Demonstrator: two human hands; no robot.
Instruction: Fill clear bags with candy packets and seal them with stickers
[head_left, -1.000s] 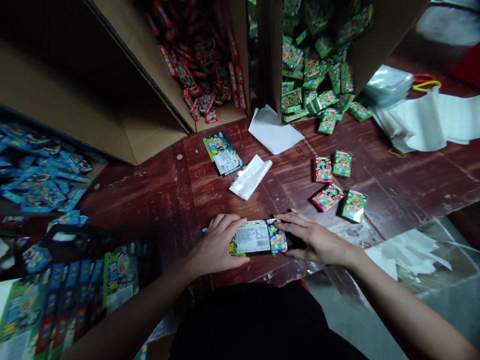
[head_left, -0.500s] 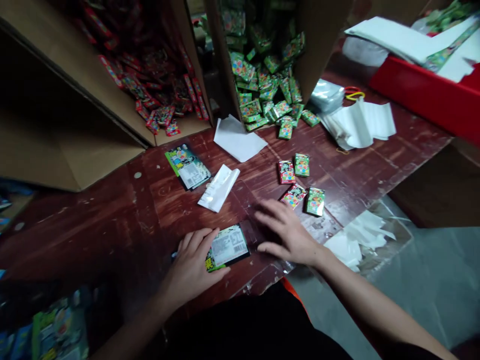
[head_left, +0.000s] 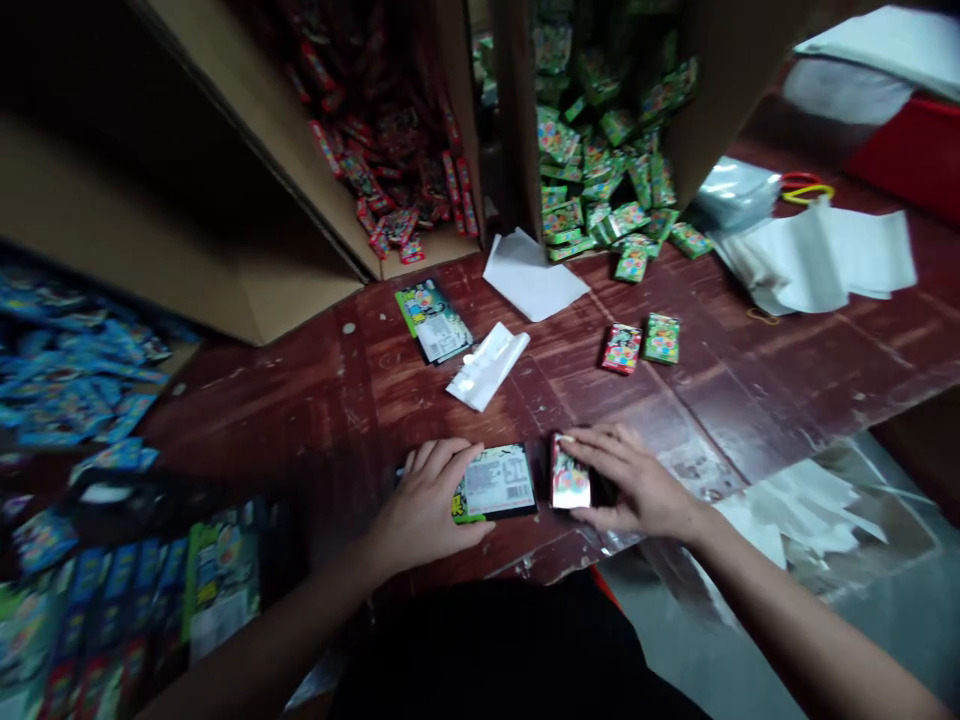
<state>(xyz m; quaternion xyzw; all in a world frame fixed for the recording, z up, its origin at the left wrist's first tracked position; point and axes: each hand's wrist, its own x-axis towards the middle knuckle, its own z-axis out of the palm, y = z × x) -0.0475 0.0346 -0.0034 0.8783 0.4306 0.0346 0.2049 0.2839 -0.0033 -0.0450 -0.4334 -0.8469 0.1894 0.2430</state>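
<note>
My left hand (head_left: 424, 505) grips the left part of a flat printed pouch (head_left: 496, 482), fingers over its top edge and thumb along the lower edge. The pouch lies on the table, its white label and barcode facing up. Just to its right, my right hand (head_left: 637, 485) is closed around a small red candy box (head_left: 568, 478), which stands near the pouch's right end. Whether another box sits under that palm is hidden. Farther back lie another red box (head_left: 621, 348) and a green box (head_left: 662, 338), side by side.
Cartons hold many red packets (head_left: 390, 190), green boxes (head_left: 600, 180) and blue packets (head_left: 75, 350). More printed pouches (head_left: 435, 325), a folded white strip (head_left: 489, 366) and white paper (head_left: 532, 275) lie on the dark red table (head_left: 315, 400). Yellow-handled scissors (head_left: 814, 190) rest at right.
My right hand has come down and closed on a red box, now beside the pouch. The front red and green boxes have left their spot. My left hand stays on the pouch; the view has shifted left.
</note>
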